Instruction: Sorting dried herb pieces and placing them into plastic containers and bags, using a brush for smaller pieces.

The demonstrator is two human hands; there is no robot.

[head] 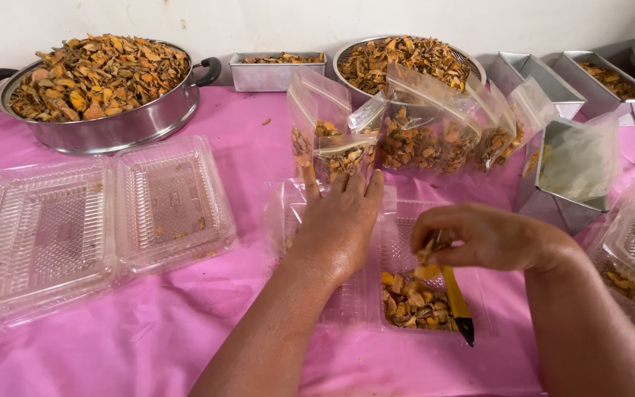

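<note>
Nearest us, our right hand (490, 237) pinches a few dried orange-brown chips (426, 259), fingers curled shut on them, also gripping a yellow-handled tool (457, 303) over the open clear clamshell tray (387, 254), its chip pile (414, 300) at six o'clock of the hand; our left hand (341, 220) lies flat, fingers spread, pressing the tray's lid; at twelve o'clock stand filled zip bags (413, 140); beyond, at ten o'clock, the heaped steel pan (101, 88); we judge a loose pinch could scatter chips onto the pink cloth (185, 323).

Bright, even overhead light; soft shadows; glare on clear plastic boxes (97, 213); edges slightly bowed.
</note>
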